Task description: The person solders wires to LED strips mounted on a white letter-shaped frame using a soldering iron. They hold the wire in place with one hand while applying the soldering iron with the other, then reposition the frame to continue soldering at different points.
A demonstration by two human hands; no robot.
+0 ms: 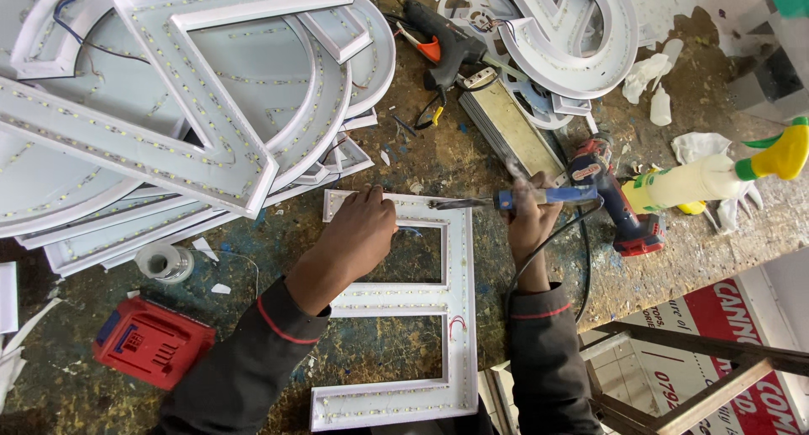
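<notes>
Soldering work occupies the middle of a paint-spattered bench (421, 351). A white channel letter (421, 304) lined with small LED strips lies flat there, open side up. The left hand (358, 228) rests palm down on the letter's top bar, at about eleven o'clock from the letter's centre, fingers spread slightly and pressed against the strip near a short blue wire (410, 230). The right hand (529, 220) is closed in a firm grip round the blue handle of a soldering iron (506, 201), whose metal tip points toward nine o'clock and hovers just beside the left fingertips; a wisp of smoke rises near the hand.

The main risk, judging from how close the hot tip sits to the left fingers, is a burn if either hand slips. A tip held too long could also melt the letter's plastic wall or lift an LED pad. The iron's black cord (581, 258) trails toward six o'clock past the right wrist and could snag and jerk the tip off the joint.

A red cordless drill (619, 207) lies just beside the right hand at three o'clock, a spray bottle (708, 178) beyond it. More white letters (168, 123) are stacked at ten o'clock, and a red battery pack (152, 342) sits at eight o'clock.
</notes>
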